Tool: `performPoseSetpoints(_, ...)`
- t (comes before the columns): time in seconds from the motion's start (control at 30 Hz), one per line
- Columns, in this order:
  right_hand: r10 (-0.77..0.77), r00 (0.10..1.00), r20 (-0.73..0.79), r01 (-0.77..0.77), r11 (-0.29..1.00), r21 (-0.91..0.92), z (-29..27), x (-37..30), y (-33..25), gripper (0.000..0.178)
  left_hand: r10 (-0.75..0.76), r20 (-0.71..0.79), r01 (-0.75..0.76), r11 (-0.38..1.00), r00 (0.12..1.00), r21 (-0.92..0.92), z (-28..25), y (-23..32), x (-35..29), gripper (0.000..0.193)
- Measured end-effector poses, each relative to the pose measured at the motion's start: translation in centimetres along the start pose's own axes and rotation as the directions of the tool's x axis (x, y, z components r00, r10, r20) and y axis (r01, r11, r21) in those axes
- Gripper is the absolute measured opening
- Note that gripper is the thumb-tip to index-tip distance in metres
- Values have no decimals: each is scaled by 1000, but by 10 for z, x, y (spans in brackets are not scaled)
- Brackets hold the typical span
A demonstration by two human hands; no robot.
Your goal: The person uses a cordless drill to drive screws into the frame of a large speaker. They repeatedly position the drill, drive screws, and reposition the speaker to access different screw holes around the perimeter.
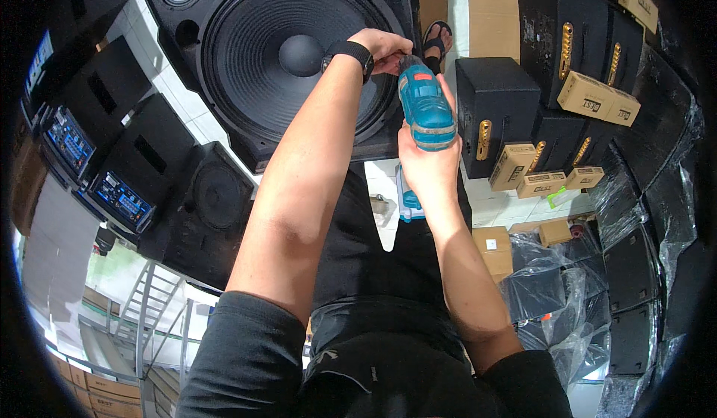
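Observation:
A teal cordless drill (426, 112) is gripped by my right hand (431, 160), its nose pointing at the right edge of a large black speaker cabinet (258, 145). My left hand (385, 48), with a black watch on the wrist, reaches over the round speaker cone (246, 59) to the same edge. Its fingers are curled close together at the drill's tip. Whatever they pinch is hidden there. The drill's battery base (411, 207) hangs below my right hand.
Black speaker boxes (497, 93) with gold trim stand at the right, small brown cartons (599, 98) on and beside them. Plastic-wrapped black boxes (538, 291) lie lower right. More speakers (216, 186) and blue-lit amplifier panels (123, 197) are at the left. A sandalled foot (438, 38) is beyond the cabinet.

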State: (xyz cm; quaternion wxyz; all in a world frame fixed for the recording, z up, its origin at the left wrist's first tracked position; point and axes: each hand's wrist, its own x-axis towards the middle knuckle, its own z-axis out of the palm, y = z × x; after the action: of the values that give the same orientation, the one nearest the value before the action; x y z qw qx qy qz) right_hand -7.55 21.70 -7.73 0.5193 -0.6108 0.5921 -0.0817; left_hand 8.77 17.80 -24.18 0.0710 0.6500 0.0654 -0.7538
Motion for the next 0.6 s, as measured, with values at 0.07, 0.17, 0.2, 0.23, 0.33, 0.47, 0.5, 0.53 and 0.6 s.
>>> performPoseSetpoints(0.07,-10,1000,0,10,1000,-23,1,-1,2,87,5,46,-8,999,999,49,0,1,0,23)
performPoseSetpoints(0.17,-1,1000,17,0,1000,28,1,0,8,86,19,19,-20,999,1000,35,2,4,-6,20)
performPoseSetpoints(0.2,21,999,31,-23,998,63,0,1,11,86,10,32,-12,999,999,43,1,5,-9,20)
performPoseSetpoints(0.23,17,999,37,-19,998,53,0,1,13,86,4,44,-6,999,999,50,0,7,-12,21)
performPoseSetpoints(0.33,75,995,68,-76,997,13,-1,1,18,88,-84,70,82,996,994,33,-8,11,-22,28)
performPoseSetpoints(0.47,182,978,100,-178,983,-46,-2,0,21,89,80,-66,-82,997,995,-14,-17,7,-26,35)
performPoseSetpoints(0.5,211,971,110,-207,977,-46,-2,0,21,89,161,-116,-167,985,980,-49,-18,2,-25,31)
performPoseSetpoints(0.53,220,969,112,-214,975,-65,-2,1,21,89,260,-195,-262,965,946,17,-19,-1,-22,26)
performPoseSetpoints(0.6,218,970,112,-207,973,-99,-2,3,21,88,491,-221,-444,866,843,232,-20,-17,-18,23)
